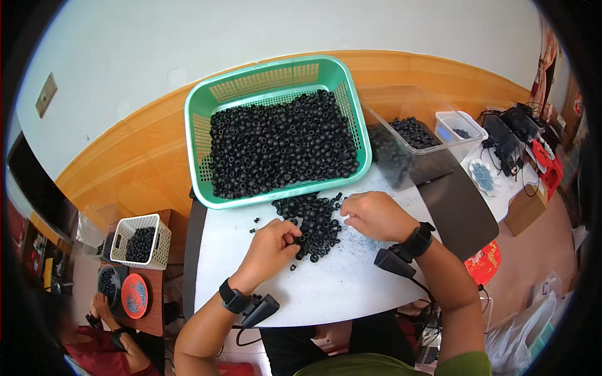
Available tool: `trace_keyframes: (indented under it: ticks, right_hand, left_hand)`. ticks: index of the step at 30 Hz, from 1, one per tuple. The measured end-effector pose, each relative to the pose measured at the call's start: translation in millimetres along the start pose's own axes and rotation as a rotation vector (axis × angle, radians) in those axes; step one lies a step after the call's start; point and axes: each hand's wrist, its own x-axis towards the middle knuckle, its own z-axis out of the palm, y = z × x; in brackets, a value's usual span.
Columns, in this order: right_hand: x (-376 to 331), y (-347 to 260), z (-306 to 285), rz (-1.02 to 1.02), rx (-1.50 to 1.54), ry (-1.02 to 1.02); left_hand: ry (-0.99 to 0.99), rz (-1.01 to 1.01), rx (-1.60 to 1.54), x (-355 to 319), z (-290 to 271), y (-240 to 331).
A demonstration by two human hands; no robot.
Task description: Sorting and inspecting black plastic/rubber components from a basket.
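Small black hollow, ring-like parts (318, 227) lie in a loose pile on the white tabletop covering (244, 288). At the pile's left edge is my left hand (269, 250), its thumb and fingers curled together around a small black part. Just right of the pile, my right hand (376, 215) is closed with thumb and fingertips pressed together; whatever is between them is too small to make out. Behind the pile stands a green plastic basket (282, 194) holding many more of the black parts. Tiny bluish bits are scattered beneath and beside my right hand.
A clear plastic bin (433, 150) with black parts stands at the back right, near a white tub (467, 119) and a plate of bluish bits (481, 177). At lower left, another person (113, 344) works beside a white basket (164, 241) and a red plate (145, 294).
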Motion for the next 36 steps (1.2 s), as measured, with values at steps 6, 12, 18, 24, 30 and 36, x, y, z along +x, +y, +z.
trace_keyframes:
  ticks: [6, 12, 18, 24, 30, 36]
  right_hand:
    - [10, -24, 15, -0.046, 0.100, 0.078]
    - [11, -29, 34, -0.114, 0.160, 0.154]
    - [15, -47, 35, 0.020, 0.531, 0.165]
    - [20, -63, 46, -0.096, 0.453, 0.350]
    - [20, -60, 49, -0.199, 0.301, 0.415]
    - [17, -57, 51, -0.146, 0.411, 0.463]
  left_hand:
    - [-0.006, 0.044, 0.143, 10, 5, 2]
    - [0.076, 0.056, 0.029, 12, 8, -17]
    - [-0.143, -0.225, -0.888, 6, -3, -9]
    - [-0.192, -0.155, -1.290, -1, 3, -9]
    - [-0.094, -0.032, -1.014, -1, 0, -4]
    - [-0.072, -0.122, -1.050, -2, -1, -1]
